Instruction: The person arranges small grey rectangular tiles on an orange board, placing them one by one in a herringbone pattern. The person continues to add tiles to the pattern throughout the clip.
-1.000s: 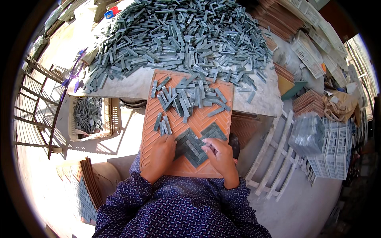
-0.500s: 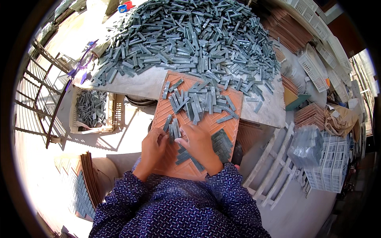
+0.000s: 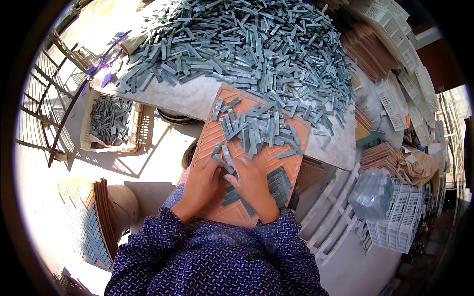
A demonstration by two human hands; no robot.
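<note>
Both hands have slid toward 12 o'clock on the orange grooved tray [image 3: 276,163]; left hand [image 3: 203,185] and right hand [image 3: 253,183] pinch grey tile strips [image 3: 224,165] between them.

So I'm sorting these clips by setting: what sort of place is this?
Most likely a mosaic tile workshop. A big heap of grey tile strips covers the table, both hands work strips into an orange grooved tray, and white crates stand stacked to the right.

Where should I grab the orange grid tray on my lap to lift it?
Grip the orange tray by its bare left and right edges, one hand from each side. It is flat, wide and tilted, with loose grey tile strips piled near its upper end, so keep it level.
</note>
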